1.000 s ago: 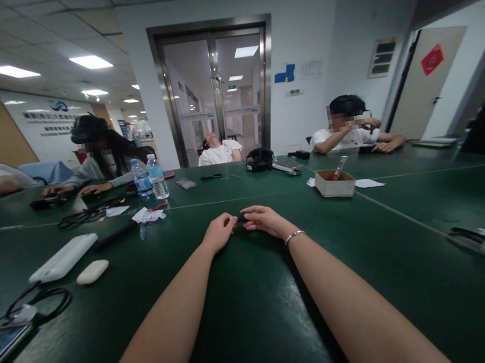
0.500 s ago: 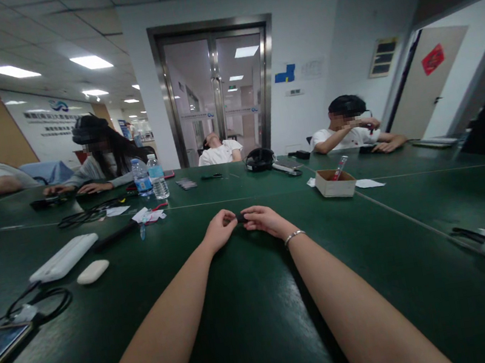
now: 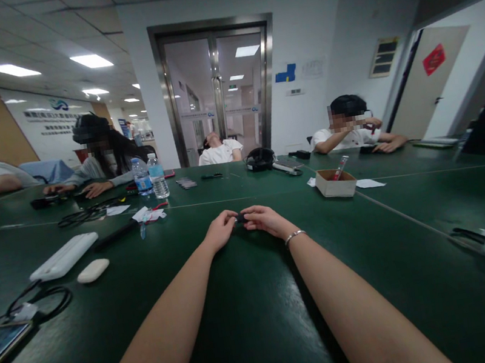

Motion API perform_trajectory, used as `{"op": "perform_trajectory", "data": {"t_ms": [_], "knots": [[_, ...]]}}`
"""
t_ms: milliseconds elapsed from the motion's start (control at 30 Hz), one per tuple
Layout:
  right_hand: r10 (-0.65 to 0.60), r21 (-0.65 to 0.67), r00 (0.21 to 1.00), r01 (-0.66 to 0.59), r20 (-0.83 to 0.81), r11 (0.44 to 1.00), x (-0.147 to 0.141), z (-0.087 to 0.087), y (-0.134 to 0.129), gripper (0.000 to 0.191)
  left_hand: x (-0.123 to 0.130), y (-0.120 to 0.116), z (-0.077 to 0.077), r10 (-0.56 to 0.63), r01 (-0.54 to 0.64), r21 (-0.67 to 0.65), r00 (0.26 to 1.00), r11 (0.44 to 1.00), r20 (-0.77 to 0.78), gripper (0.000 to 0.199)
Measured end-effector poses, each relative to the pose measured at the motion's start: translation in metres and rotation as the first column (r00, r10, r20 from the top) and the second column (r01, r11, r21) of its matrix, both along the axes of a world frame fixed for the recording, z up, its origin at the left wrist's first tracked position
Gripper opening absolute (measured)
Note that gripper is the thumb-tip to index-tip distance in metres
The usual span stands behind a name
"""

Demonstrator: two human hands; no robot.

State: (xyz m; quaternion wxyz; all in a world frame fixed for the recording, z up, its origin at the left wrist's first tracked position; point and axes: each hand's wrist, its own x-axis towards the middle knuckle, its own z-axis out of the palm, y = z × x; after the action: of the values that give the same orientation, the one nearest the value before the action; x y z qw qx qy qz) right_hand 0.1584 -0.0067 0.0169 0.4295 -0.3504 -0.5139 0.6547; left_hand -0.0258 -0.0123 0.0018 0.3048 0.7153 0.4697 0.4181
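Above the green table point(image 3: 258, 338), a small dark object point(image 3: 241, 217) sits between my two hands, too small for its kind to be told. My right hand point(image 3: 266, 220), with a silver bracelet at the wrist, pinches it from the right. The fingers of my left hand point(image 3: 221, 230) are closed in a pinch at its left end, where a small light spot shows. Fingers partly hide the object on both sides.
To the left lie a white power bank point(image 3: 65, 257), a white oval case point(image 3: 93, 271) and a phone point(image 3: 2, 348) with a cable. Two water bottles point(image 3: 158, 179) stand farther back. An open box point(image 3: 335, 184) is at the right. Several people sit around the table.
The fingertips of my left hand have shifted slightly, and a small light spot now shows at the dark object's left end. My right hand stays nearly still.
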Motion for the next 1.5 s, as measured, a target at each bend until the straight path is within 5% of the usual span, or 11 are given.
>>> {"op": "perform_trajectory", "data": {"t_ms": [1500], "knots": [[0.001, 0.004, 1.0, -0.001, 0.007, 1.0, -0.0014, 0.0023, -0.0028, 0.02, -0.0012, 0.0044, -0.0029, -0.045, 0.047, -0.035, 0.996, 0.998, 0.072, 0.028]]}}
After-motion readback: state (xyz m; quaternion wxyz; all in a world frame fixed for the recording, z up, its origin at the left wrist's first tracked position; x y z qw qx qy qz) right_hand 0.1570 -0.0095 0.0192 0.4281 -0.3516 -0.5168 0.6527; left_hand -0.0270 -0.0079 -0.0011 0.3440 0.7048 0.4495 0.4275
